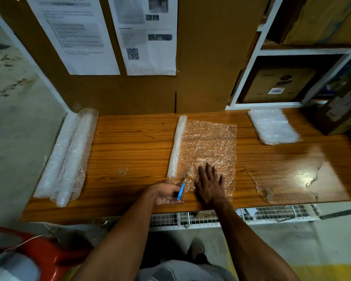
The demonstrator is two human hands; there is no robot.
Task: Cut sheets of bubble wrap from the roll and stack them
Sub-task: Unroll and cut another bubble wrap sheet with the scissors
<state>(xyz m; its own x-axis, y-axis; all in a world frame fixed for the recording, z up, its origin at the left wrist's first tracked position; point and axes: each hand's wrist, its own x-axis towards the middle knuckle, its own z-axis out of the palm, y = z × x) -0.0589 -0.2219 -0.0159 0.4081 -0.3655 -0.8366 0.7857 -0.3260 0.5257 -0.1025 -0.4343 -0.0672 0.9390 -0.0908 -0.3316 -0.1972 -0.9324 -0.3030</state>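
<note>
A thin roll of bubble wrap (177,146) lies across the middle of the wooden table (130,138), with a clear sheet (209,145) unrolled to its right. My left hand (166,193) grips blue-handled scissors (183,186), their blades pointing into the sheet's near edge right beside the roll. My right hand (210,182) presses flat on the near part of the sheet, fingers spread. A stack of cut sheets (273,126) sits at the far right of the table.
Two larger bubble wrap rolls (66,157) lie at the table's left end. A cardboard wall with printed papers (109,33) stands behind. Shelves with boxes (280,84) are at the right. Torn film (267,191) sticks to the tabletop. A red stool (41,252) stands lower left.
</note>
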